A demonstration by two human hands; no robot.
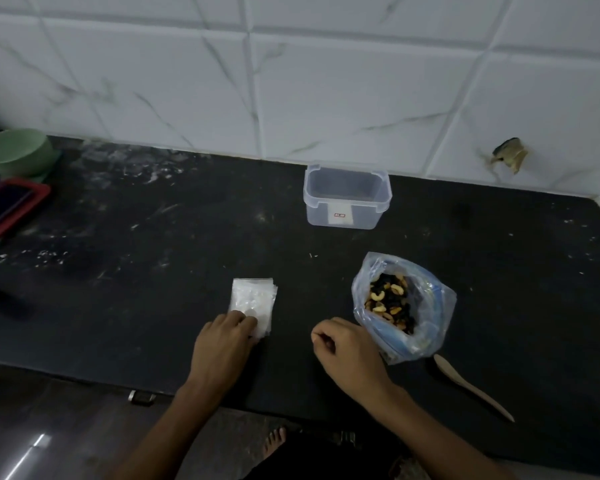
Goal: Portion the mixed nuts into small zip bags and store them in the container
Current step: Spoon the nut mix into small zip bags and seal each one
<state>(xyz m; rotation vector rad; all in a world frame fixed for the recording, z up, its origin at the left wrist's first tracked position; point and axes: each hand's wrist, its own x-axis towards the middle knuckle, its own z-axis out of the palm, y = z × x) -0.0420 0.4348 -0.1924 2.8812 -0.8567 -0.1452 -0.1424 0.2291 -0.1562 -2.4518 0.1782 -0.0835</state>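
A stack of small clear zip bags [253, 297] lies on the black counter [153, 271]. My left hand [224, 344] rests on its near edge, with the fingers on the bags. To the right stands an open plastic bag of mixed nuts [400, 306], showing cashews and dark pieces. My right hand [347, 348] hovers just left of that bag, fingers loosely curled and holding nothing. An open, empty clear container [347, 197] stands further back near the tiled wall.
A wooden spoon [471, 386] lies at the front right of the counter. At the far left sit a green bowl [14, 152] and a phone on a red-edged lid [7, 206]. The counter's front edge runs just below my wrists.
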